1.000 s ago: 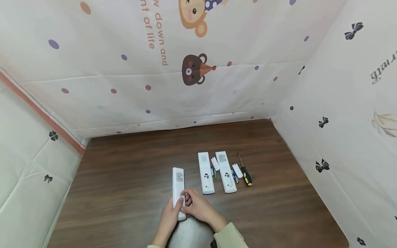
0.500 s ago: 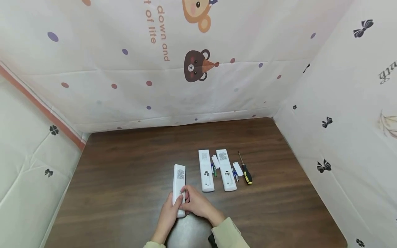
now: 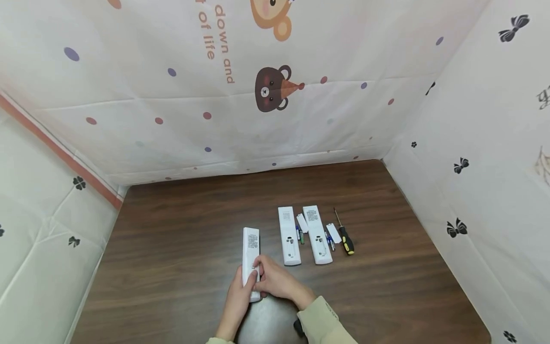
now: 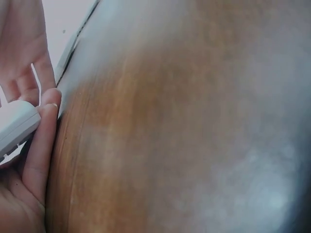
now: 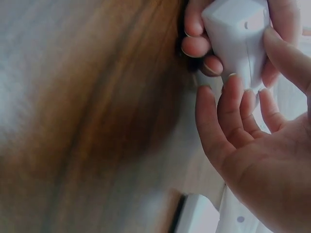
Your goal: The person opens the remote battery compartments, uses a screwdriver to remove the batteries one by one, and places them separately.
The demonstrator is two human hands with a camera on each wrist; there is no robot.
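Note:
A white remote control lies back side up in my left hand, with a printed label on its far half. The left fingers wrap its lower side and the thumb rests across its back; in the right wrist view, left fingertips curl around the white casing. My right hand meets the remote from the right, fingers bent and fingertips at its lower back, thumb against its near part. In the right wrist view the right thumb presses on the casing. The spot under the right fingertips is hidden.
Two more white remotes lie back up to the right, battery bays exposed. Beside each are a loose white cover and small batteries. A black-and-yellow screwdriver lies furthest right. Patterned cloth bounds the brown wooden table.
Both hands keep hold of the same remote, with the right fingers shifting only slightly at its lower back. The head view has tilted and shifted a little; the other things lie as before.

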